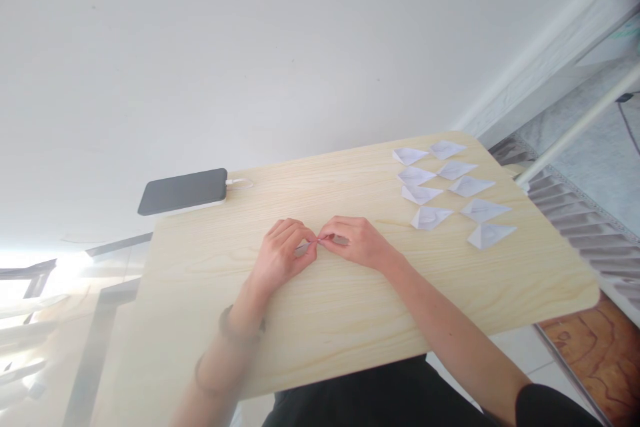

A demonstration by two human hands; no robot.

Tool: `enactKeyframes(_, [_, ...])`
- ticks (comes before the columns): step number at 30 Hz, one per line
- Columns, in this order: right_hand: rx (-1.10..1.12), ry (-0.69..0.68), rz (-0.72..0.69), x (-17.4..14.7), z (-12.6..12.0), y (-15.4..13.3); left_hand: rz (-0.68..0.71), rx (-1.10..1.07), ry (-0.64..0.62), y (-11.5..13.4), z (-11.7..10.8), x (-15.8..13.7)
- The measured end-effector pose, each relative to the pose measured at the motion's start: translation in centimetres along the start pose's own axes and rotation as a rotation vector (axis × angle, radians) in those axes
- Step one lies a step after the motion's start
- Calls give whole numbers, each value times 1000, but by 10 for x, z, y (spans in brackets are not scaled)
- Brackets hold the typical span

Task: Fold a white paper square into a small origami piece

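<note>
Over the middle of the table, my left hand (283,253) and my right hand (357,240) meet fingertip to fingertip. Both are closed in a pinch on a small piece of folded white paper (302,247). Fingers cover most of that paper, so its full shape is hidden. To the right of my right hand lie several boat-shaped folded papers (432,217) in two slanting columns, each white with pointed ends.
A dark-screened phone (184,191) with a white cable (241,182) plugged in sits at the table's far left corner. The light wooden table (330,320) stands against a white wall (240,47). Beyond its right edge is a pale rail (575,127).
</note>
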State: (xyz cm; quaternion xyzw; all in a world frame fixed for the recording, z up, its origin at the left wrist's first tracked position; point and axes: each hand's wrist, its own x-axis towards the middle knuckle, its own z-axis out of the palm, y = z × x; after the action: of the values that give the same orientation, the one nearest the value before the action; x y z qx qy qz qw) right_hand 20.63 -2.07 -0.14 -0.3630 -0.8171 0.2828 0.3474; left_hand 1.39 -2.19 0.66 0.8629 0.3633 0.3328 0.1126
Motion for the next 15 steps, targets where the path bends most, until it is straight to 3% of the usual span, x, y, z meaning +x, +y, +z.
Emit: enactKeyframes(15, [-9,-58,15,1,-3,-4,-5,6,-23,0,1,-1])
